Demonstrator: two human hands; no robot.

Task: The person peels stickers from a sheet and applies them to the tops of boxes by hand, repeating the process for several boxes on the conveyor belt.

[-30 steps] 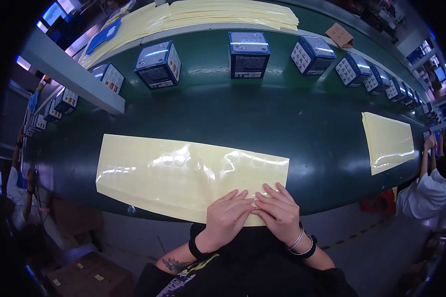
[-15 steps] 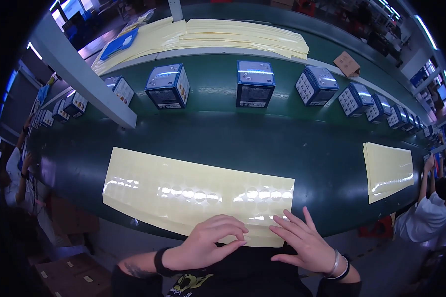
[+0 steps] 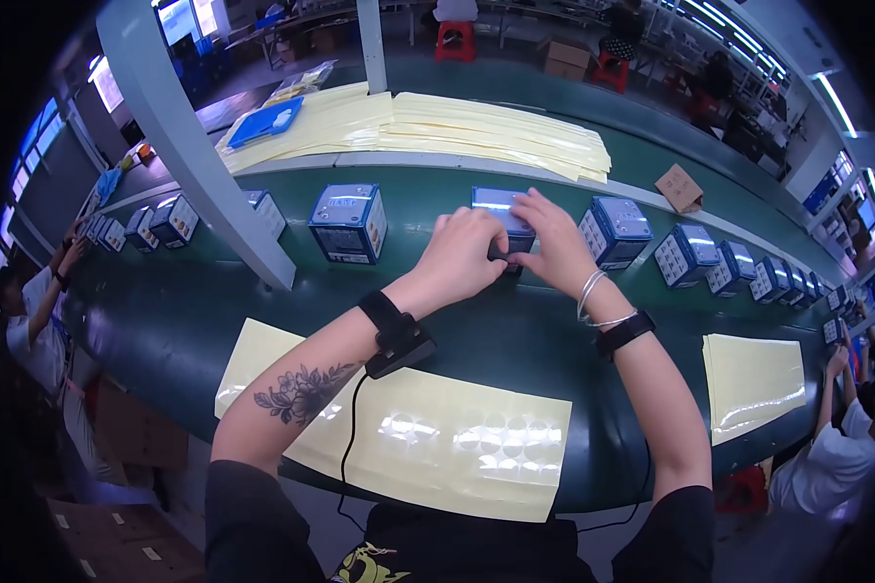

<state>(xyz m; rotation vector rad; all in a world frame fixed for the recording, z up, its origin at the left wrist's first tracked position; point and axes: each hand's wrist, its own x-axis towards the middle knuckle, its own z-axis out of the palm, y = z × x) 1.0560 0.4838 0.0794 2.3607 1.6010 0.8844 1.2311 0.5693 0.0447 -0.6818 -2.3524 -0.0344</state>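
Observation:
Both my hands are at a blue box [image 3: 493,197] in the row across the green belt. My left hand [image 3: 462,255] is closed, its fingers curled at the box's front left; whatever its fingertips pinch is too small or hidden to make out. My right hand [image 3: 557,248] grips the box's right side, fingers over the top and thumb in front, near the left fingertips. Most of the box's front is covered by my hands. Below my forearms lies a pale yellow sheet [image 3: 457,469] with rows of clear round stickers, partly hidden by my left arm.
More blue boxes [image 3: 348,223] stand in a line to both sides. A grey post [image 3: 190,146] rises at the left. Yellow sheets [image 3: 496,131] and a blue tray [image 3: 265,123] lie beyond; another yellow stack [image 3: 756,386] sits at right. Co-workers' arms [image 3: 836,374] show at both edges.
My hands have moved from the sheet's near edge forward to the box. The left pinch has become a closed hand, and the spread right hand now rests around the box. The view has tilted up.

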